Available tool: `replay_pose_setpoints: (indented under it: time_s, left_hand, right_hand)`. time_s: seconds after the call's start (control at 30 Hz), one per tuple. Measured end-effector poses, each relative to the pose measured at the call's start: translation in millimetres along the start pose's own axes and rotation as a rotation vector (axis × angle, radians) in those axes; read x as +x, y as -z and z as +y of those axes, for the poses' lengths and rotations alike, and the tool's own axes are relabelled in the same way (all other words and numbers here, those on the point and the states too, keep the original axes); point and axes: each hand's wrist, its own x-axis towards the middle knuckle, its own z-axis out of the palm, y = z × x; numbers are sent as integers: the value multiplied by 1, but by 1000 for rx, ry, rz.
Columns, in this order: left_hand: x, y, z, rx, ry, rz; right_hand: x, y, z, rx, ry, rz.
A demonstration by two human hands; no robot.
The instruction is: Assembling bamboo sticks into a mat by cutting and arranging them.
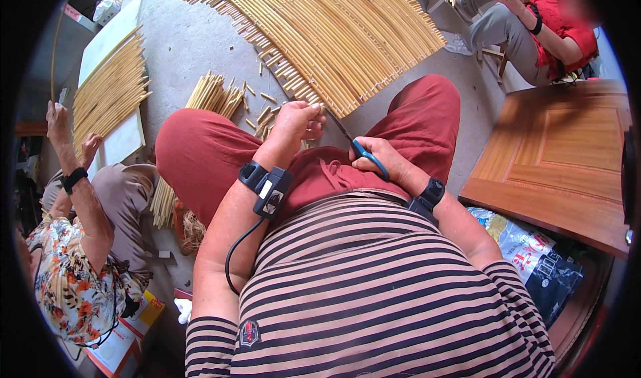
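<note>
My right hand (384, 159) is closed round the handles of scissors (367, 156) with blue grips. Their dark blades point up and left, toward the near corner of a woven reed mat (327, 37). My left hand (298, 125) is closed in a pinch at that same corner, close to the blade tips. What its fingers hold is too small to tell. Short cut reed pieces (266, 116) lie on the floor just left of my left hand, beside the mat's uneven edge.
Bundled reeds (212, 97) lie beyond my left knee. At left, a person in a flowered shirt (77, 278) holds a long reed beside another reed mat (110, 87). Another person in red (564, 37) sits at far right. A wooden door panel (554, 157) stands nearer on the right.
</note>
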Motion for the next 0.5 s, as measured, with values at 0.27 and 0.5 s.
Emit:
replay_pose_setpoints:
  time_s: [0.27, 0.5]
  left_hand:
    - [-1, -1, 2, -4, -2, 1]
    - [-3, 0, 3, 2, -4, -10]
  right_hand:
    - [-3, 6, -10, 22, -60, -88]
    - [3, 2, -14, 73, -81, -92]
